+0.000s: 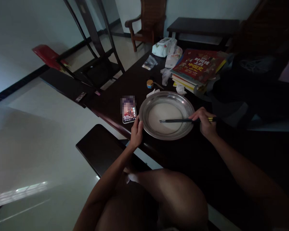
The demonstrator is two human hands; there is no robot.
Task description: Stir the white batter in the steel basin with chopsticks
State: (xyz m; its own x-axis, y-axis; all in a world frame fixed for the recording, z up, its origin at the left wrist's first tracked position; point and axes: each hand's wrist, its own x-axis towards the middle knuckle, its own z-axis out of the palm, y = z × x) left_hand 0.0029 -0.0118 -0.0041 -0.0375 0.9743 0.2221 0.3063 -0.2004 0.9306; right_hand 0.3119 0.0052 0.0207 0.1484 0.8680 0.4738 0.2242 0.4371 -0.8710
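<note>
A wide metal basin (183, 130) holding a pale, whitish mixture stands on the dark wooden table (120, 106) in front of me. My left hand (136, 132) grips the basin's near-left rim. My right hand (204, 122) holds a pair of dark chopsticks (177, 120), which lie level over the basin with their tips near the middle of the mixture. A phone (129, 113) with a lit screen lies just left of the basin.
A stack of books (195, 69) with a red cover, white plastic bags (165, 47), a small round tin (149, 83) and a dark cloth bag (243, 93) sit behind the basin. A bench (98, 149) is below me, with chairs (96, 48) and a red stool (47, 54) at the left.
</note>
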